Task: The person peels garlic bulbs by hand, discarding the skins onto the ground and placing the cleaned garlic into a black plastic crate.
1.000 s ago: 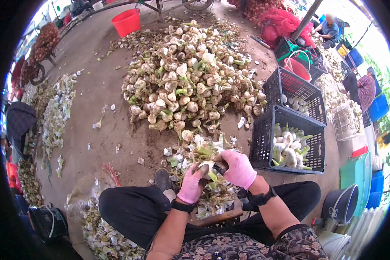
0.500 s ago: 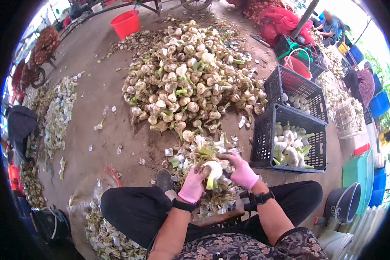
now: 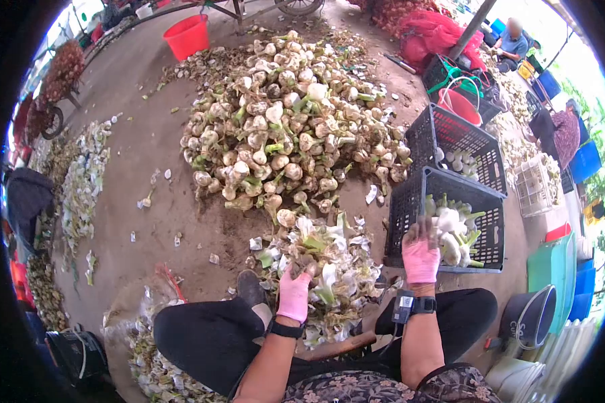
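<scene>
My left hand [image 3: 294, 294], in a pink glove with dark fingertips, is over the left side of a heap of garlic peelings [image 3: 336, 269]. Its fingers are curled, and what they hold cannot be made out. At the left edge of the front black crate [image 3: 437, 265] is my right hand [image 3: 420, 255], also pink-gloved, its blurred fingers stretched forward and apart. White trimmed garlic bulbs [image 3: 454, 245] with green stems lie in that crate, right beside those fingers. Beyond the peelings rises a large pile of untrimmed garlic [image 3: 275, 134].
A second black crate [image 3: 464, 131] with white bulbs adjoins the first, with a red bucket [image 3: 459, 107] behind. Another red bucket [image 3: 187, 38] stands past the pile. Two other people [image 3: 514, 46] [image 3: 565, 134] sit at the right. A dark bucket [image 3: 528, 316] is near my right knee.
My hands have moved apart. The right one went from over the peelings to the crate, and the white bulb between them has left that spot. The left one stayed near the peelings.
</scene>
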A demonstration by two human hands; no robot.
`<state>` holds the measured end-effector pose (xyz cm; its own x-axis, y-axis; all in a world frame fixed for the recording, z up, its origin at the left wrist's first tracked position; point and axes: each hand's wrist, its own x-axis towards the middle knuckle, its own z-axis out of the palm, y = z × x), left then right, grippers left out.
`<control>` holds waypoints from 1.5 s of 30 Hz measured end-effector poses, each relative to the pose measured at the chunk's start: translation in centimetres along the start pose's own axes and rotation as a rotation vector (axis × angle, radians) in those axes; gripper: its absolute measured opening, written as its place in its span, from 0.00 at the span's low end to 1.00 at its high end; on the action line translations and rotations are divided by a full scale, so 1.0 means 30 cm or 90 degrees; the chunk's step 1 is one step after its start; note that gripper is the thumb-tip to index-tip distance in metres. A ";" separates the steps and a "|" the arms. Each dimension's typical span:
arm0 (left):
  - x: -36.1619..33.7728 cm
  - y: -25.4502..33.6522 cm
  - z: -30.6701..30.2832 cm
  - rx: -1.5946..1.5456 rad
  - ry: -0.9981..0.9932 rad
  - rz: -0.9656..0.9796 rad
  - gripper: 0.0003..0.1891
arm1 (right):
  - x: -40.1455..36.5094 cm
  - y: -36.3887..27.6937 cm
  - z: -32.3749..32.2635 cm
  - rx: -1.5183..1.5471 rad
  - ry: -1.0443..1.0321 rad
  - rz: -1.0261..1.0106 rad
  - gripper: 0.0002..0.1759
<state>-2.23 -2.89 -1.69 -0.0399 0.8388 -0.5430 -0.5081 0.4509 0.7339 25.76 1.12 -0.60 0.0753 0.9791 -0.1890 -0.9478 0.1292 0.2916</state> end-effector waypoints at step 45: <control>-0.144 0.182 0.041 0.452 -0.016 0.426 0.24 | -0.040 0.486 -0.058 -1.380 -0.175 0.164 0.15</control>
<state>-3.78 -3.67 5.18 -0.1090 0.9910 0.0779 0.2500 -0.0485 0.9670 11.32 1.55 2.24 -0.2285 0.9581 -0.1727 0.2881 -0.1028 -0.9521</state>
